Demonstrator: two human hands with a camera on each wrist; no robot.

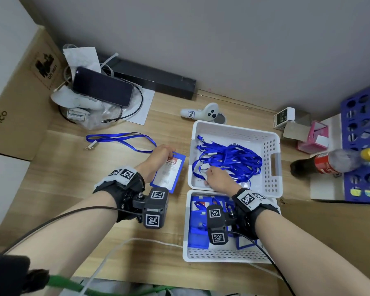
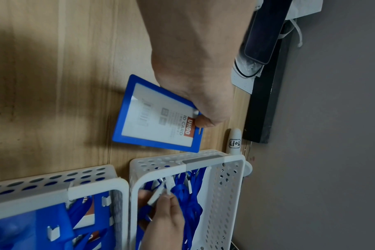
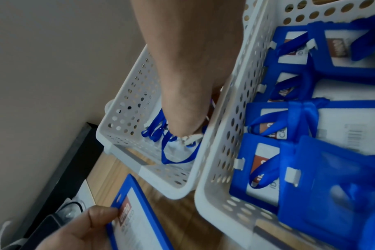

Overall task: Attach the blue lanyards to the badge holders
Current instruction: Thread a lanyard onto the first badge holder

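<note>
My left hand (image 1: 161, 153) pinches the top edge of a blue badge holder (image 1: 169, 175) with a white ID card, held just above the wooden table left of the baskets; the same blue badge holder (image 2: 158, 118) shows under the left hand (image 2: 201, 118). My right hand (image 1: 212, 175) reaches into the far white basket (image 1: 271, 146) and pinches the white clip end of a blue lanyard (image 2: 161, 192) from the tangled lanyard pile (image 1: 233, 161). The near white basket (image 1: 212, 254) holds several blue badge holders (image 3: 289, 135) with lanyards on them.
One loose blue lanyard (image 1: 120, 138) lies on the table at the back left. A white controller (image 1: 203, 113), a phone (image 1: 103, 86) on clutter, a cardboard box (image 1: 15, 99), a cola bottle (image 1: 329, 162) and a blue rack (image 1: 363, 129) ring the work area.
</note>
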